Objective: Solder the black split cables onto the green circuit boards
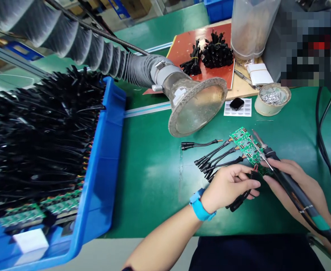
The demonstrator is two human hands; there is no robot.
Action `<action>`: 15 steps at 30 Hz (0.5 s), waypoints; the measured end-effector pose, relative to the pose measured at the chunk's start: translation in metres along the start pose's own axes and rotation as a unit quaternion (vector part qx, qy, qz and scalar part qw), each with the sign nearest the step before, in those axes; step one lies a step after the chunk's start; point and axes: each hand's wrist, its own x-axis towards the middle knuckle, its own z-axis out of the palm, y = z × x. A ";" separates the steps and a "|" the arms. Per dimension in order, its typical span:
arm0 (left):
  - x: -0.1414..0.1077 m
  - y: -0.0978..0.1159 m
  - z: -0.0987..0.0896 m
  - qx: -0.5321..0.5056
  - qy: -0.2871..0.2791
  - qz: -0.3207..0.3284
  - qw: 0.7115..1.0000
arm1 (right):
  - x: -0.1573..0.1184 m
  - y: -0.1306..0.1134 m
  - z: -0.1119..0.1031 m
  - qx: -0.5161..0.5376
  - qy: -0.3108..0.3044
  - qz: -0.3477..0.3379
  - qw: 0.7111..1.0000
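My left hand (pixel 230 184), with a light blue band at the wrist, pinches a black cable (pixel 240 199) close to its bared red wire ends. Those ends meet the lower edge of a green circuit board panel (pixel 246 145). Several black cables (pixel 216 160) fan out from the panel's left side. My right hand (pixel 298 180) is closed around a soldering iron (pixel 286 178), its tip pointing up and left above the panel. A thin metal tool (pixel 258 148), perhaps tweezers, lies alongside the iron at the right fingers. One loose cable (pixel 200 144) lies left of the panel.
A blue bin (pixel 104 158) full of black cables stands at left. The fume extractor hood (pixel 197 107) hangs over the table. Behind are a smartwatch (pixel 237 104) on a label sheet, a tape roll (pixel 272 99) and cable bundles (pixel 216 51). A black cord (pixel 320 124) runs at right.
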 end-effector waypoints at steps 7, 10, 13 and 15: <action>0.001 -0.006 -0.001 0.046 -0.008 0.043 0.998 | 0.007 -0.016 0.010 0.210 0.028 0.163 0.964; 0.003 -0.008 -0.002 0.045 -0.025 0.064 0.997 | 0.006 -0.017 0.014 0.281 0.057 0.203 0.936; 0.003 -0.008 -0.002 0.050 -0.027 0.096 0.994 | 0.004 -0.021 0.015 0.316 0.073 0.222 0.919; 0.002 -0.008 -0.003 0.091 -0.018 0.130 0.987 | 0.003 -0.021 0.013 0.271 0.068 0.191 0.941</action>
